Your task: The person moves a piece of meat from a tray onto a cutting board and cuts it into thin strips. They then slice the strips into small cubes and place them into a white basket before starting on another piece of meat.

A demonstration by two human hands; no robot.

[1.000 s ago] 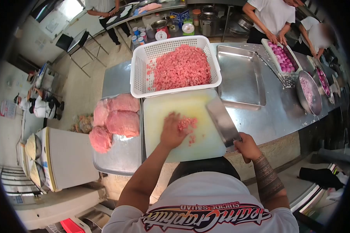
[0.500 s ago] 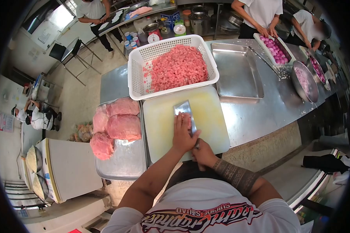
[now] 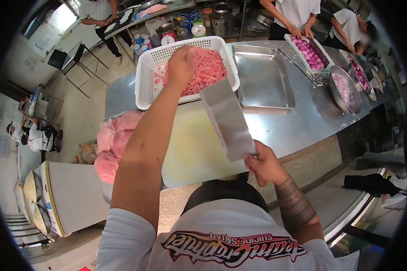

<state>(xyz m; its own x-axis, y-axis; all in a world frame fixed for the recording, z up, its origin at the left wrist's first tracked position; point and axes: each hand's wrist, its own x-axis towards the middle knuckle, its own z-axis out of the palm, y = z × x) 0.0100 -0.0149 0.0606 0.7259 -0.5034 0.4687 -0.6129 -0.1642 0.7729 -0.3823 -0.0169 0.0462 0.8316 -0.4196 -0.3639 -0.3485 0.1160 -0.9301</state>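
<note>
Worktop (image 3: pixel 312 117): steel, with basket, board and tray borne on it. Basket (image 3: pixel 142 88): white, perforated, set beyond the board; diced meat (image 3: pixel 208 67) is heaped inside. Board (image 3: pixel 190 140): pale, laid nearest the body. Tray (image 3: pixel 264 79): steel, shallow, placed at the basket's right. Meat cuts (image 3: pixel 106 166): large, raw, grouped left of the board, partly hidden by the left arm. Cleaver (image 3: pixel 228 122): broad-bladed, held by its handle in the right hand (image 3: pixel 267 165), the grip closed; the blade is angled over the board, its far end seen against the basket's near rim, contact not determinable. Left hand (image 3: pixel 181 67): reached over the diced meat in the basket, fingers bent; whether the grip is wide, narrow or filled cannot be told. For good handling, pieces are best released low over the heap, so that none is scattered beyond the rim. The cleaver should be held steady, its edge turned away from the left forearm, and the left hand should be withdrawn well apart from the blade.
</note>
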